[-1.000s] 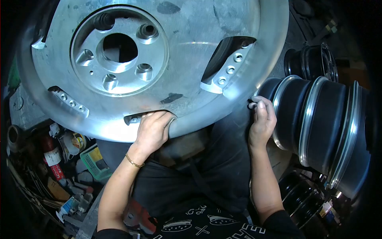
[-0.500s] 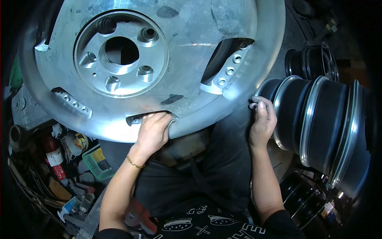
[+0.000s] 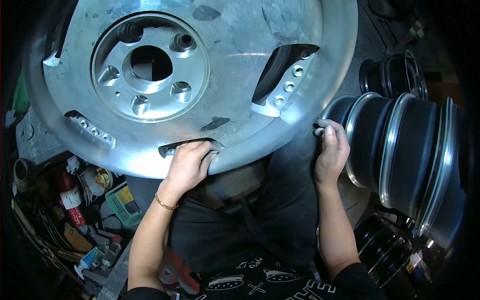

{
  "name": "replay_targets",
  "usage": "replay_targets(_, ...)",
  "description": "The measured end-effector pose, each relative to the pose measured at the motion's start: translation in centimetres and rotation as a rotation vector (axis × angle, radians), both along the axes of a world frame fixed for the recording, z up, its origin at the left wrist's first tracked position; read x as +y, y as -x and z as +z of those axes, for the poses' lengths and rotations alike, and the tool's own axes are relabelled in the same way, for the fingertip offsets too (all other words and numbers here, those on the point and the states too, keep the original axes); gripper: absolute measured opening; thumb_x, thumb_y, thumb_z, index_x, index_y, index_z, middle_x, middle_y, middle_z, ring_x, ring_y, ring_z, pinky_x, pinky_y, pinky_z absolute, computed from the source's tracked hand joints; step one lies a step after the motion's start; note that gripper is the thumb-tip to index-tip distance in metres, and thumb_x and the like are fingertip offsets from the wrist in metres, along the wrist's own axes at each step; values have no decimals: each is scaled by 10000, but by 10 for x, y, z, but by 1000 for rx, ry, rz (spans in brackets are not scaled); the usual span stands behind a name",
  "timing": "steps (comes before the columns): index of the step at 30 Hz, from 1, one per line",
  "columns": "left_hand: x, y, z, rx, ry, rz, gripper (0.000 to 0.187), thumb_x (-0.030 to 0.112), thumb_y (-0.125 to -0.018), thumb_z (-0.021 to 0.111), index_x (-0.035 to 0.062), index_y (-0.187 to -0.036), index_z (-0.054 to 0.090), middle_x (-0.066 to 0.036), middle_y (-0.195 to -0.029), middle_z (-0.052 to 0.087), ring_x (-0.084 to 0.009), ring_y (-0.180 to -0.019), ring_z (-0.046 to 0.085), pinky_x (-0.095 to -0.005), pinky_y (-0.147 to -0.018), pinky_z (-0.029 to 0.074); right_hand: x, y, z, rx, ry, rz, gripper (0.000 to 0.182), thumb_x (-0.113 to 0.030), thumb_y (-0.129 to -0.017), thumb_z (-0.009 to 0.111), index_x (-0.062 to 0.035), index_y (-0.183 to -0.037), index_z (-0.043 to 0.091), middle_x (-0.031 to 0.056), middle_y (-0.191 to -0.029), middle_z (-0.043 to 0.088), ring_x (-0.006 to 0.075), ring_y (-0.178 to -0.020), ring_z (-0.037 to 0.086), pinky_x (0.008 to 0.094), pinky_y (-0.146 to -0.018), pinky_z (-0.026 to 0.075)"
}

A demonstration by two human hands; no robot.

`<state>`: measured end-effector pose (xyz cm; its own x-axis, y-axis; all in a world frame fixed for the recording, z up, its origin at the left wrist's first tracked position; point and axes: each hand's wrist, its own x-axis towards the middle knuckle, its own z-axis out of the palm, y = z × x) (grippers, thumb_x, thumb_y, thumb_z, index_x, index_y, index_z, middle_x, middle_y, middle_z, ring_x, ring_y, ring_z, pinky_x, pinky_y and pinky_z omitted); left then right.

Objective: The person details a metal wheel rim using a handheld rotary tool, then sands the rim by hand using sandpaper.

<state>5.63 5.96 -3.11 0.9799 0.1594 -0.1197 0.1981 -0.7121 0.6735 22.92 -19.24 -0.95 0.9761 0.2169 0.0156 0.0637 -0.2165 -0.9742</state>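
Observation:
A large bare-metal wheel rim [image 3: 240, 95] fills the upper left, with bolt holes around its centre bore and slots near its outer edge. My left hand [image 3: 187, 162] is at the bottom slot, fingers curled over its edge and fingertips hidden inside. Its thumb lies along the rim's lip, so the hand grips the wheel there. My right hand [image 3: 332, 152] is beside the rim's lower right edge, fingers curled in and thumb pressed against them. Whether anything is pinched in it is hidden, and contact with the rim cannot be made out.
Black rims with bright edges [image 3: 412, 150] stand in a row close to the right of my right hand. Another black rim [image 3: 392, 77] sits behind them. At lower left are a red bottle [image 3: 72, 200], a green basket [image 3: 122, 205] and assorted clutter.
My left hand has shifted slightly left at the bottom slot. The right hand has stayed nearly in place, still closed. The rim looks almost unmoved.

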Motion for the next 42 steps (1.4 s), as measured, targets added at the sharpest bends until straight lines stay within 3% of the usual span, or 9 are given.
replay_targets(8,-3,-3,-10,-25,51,18,92,68,-829,673,34,-915,668,-168,-842,655,-387,-834,622,-458,-746,485,0,0,-1,10,-8,10,271,-212,-1000,549,33,-1030,662,60,-936,655,116,-864,582,263,-815,454)
replay_targets(11,-9,-6,-9,-56,20,31,119,50,-836,673,27,-953,681,-160,-865,666,-364,-846,635,-421,-764,490,1,0,0,3,14,12,275,-219,-998,552,30,-1034,664,57,-929,655,115,-860,582,261,-811,452)
replay_targets(13,-11,-3,-1,-52,-130,20,111,51,-835,677,45,-945,686,-134,-870,664,-338,-846,629,-403,-765,468,1,0,-1,0,35,-3,277,-224,-996,555,26,-1036,667,58,-917,656,117,-855,583,260,-803,451)
replay_targets(17,-11,-1,-7,11,-98,36,121,50,-831,679,63,-952,685,-106,-908,661,-313,-883,616,-390,-777,439,0,-1,0,8,6,-6,277,-226,-994,556,23,-1033,669,62,-905,657,120,-851,587,260,-800,452)
replay_targets(19,-19,-5,-8,-127,-178,41,144,51,-820,652,92,-955,675,-74,-972,650,-299,-951,593,-408,-786,423,1,0,2,12,22,2,273,-222,-993,555,23,-1032,669,63,-895,655,120,-851,587,261,-801,452)
replay_targets(31,-18,3,-7,-56,-182,96,106,71,-831,671,79,-937,675,-76,-942,648,-302,-929,585,-414,-815,401,1,0,-1,-20,16,2,259,-201,-991,546,23,-1025,671,54,-896,651,116,-854,582,261,-798,448)
replay_targets(33,-13,5,-6,-26,-188,81,104,52,-845,661,79,-944,675,-102,-907,640,-327,-881,579,-414,-773,409,1,0,-1,-4,13,-2,262,-205,-991,547,23,-1025,671,54,-898,652,115,-856,582,261,-799,448)
replay_targets(42,-13,5,-5,38,-189,97,139,80,-847,657,98,-982,683,-76,-949,657,-308,-921,596,-422,-815,404,0,0,0,0,23,-3,263,-208,-991,550,23,-1026,671,58,-912,655,117,-861,584,262,-806,452)
